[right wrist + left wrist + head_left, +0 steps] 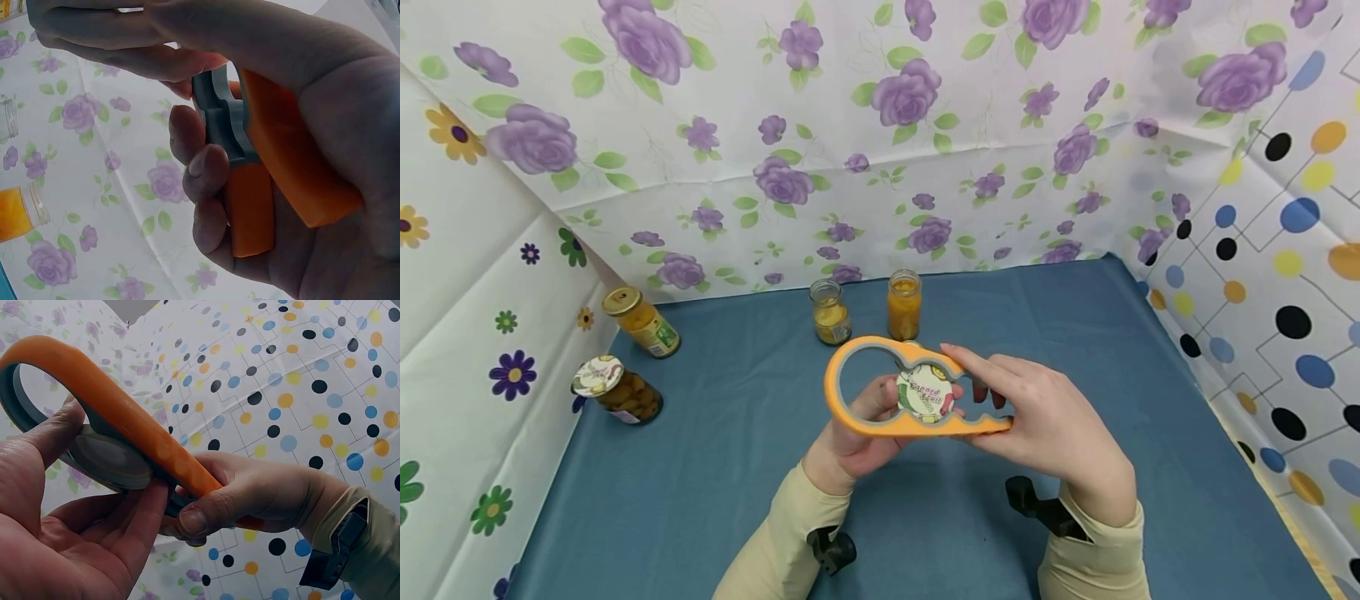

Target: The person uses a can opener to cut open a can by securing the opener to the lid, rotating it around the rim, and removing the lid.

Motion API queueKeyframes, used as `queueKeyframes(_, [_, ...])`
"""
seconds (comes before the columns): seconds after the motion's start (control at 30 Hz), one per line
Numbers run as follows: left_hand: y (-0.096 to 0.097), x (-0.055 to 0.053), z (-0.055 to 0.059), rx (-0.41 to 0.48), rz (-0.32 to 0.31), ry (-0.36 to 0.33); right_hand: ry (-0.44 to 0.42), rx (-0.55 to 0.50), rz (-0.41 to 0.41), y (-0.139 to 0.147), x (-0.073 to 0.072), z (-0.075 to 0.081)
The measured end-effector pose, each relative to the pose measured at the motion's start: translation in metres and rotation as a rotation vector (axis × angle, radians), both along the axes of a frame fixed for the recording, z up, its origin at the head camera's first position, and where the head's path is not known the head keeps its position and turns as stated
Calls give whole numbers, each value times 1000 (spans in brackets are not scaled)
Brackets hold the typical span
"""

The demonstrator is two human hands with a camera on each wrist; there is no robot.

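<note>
The round lid (927, 393) inside the orange jar opener (887, 428) reads "Canned Fruit"; lettering on the leftmost jar's lid (598, 376) is illegible.

back wall (722, 150): purple roses | right wall (1255, 258): coloured dots | left wall (460, 308): flowers | blue cloth (700, 417)

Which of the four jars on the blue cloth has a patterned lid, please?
The brown-filled jar at front left; the yellow jar behind it has a gold lid, and both back jars are open.
</note>
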State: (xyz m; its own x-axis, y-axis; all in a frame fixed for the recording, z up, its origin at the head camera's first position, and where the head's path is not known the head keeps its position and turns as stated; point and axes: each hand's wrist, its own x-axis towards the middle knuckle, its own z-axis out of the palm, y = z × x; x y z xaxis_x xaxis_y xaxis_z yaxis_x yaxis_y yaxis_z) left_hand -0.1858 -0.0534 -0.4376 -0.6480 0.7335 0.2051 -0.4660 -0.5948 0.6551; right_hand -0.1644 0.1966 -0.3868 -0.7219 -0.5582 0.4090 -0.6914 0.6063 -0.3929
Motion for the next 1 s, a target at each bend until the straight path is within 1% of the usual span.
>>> queueKeyframes(0.3, [-4, 0, -1, -36, 2, 27, -15, -16, 36, -1, 0, 0])
queueKeyframes(0.43, [-6, -1, -1, -47, -8, 41, -25, -17, 44, -1, 0, 1])
queueKeyframes(0.63, [-9, 0, 2, -77, -6, 50, -23, -33, 63, -3, 0, 0])
queueKeyframes(0.77, [-13, 1, 4, -152, 58, 49, 29, -27, 35, -2, 1, -1])
queueKeyframes(0.83, [-13, 1, 5, -185, 76, 54, 45, -28, 20, -1, 1, 0])
queueKeyframes(0.9, [-13, 1, 5, -204, 86, 66, 57, -27, 7, 0, 2, 0])
queueKeyframes(1.0, [-13, 0, 5, -207, 80, 66, 41, -29, 15, 0, 2, 1])
